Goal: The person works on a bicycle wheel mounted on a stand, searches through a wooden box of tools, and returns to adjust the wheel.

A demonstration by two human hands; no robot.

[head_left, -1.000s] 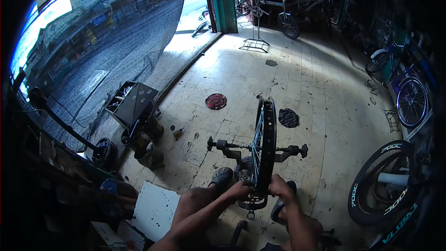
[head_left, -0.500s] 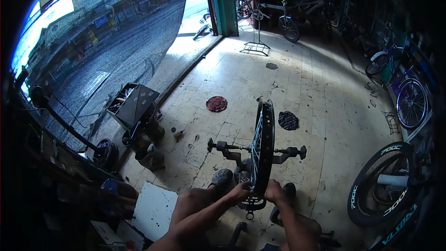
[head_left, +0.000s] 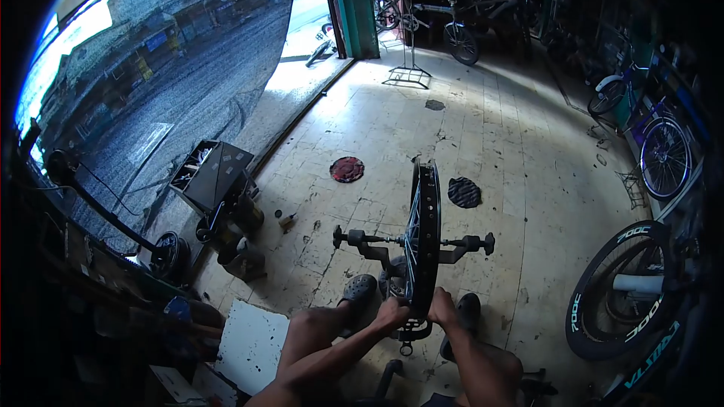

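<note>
A bare bicycle wheel [head_left: 430, 234], black-rimmed with thin spokes, stands upright in a dark truing stand [head_left: 369, 250] before me. The stand's arms support its axle on both sides. At the lower left of the rim, my left hand [head_left: 392, 314] is closed, fingers curled close to the spokes and the stand's lower gauge [head_left: 412, 329]. Across the rim, my right hand [head_left: 443, 309] is closed too, beside the rim's right edge. Whatever either hand pinches is hidden by the fingers. Below the gauge hangs a small ring [head_left: 406, 349].
A toolbox [head_left: 215, 173] stands on the left by the doorway sill. On the tiles lie a red round mat [head_left: 347, 169] and a dark mat [head_left: 464, 192]. A thick-tyred wheel [head_left: 584, 316] leans at right. Several bikes [head_left: 461, 41] stand behind. A white board [head_left: 253, 343] lies left of my knee.
The view has shifted slightly, so the scene sits a little further left. My left hand's curled fingers have shifted slightly near the spokes. The wheel stays in the stand.
</note>
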